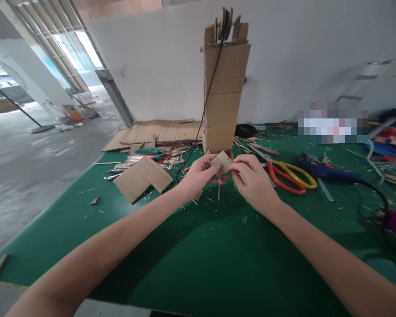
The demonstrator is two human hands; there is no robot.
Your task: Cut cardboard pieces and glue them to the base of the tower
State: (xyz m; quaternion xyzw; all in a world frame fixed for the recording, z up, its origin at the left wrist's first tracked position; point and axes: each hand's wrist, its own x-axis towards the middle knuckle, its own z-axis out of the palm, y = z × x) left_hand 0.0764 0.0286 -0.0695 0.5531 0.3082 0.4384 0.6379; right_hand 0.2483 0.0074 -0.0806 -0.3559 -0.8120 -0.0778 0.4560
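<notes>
A small piece of cardboard (223, 161) is between my two hands, just in front of the foot of a tall cardboard tower (223, 97). My left hand (199, 174) pinches it from the left, thumb on its face. At its right edge my right hand (251, 176) grips with thumb and fingertips. Below the fingers a thin stick (219, 192) points down toward the green table; what holds its upper end is hidden. Cardboard discs (225, 24) sit on top of the tower, and a black cord (212, 79) runs down from them.
Right of my hands lie scissors (288, 176) with red and yellow handles and a blue glue gun (333, 171). Cut cardboard (141, 178) and teal-handled pliers (148, 151) lie to the left. Scraps dot the green table (185, 264); a white wall (158, 66) stands behind.
</notes>
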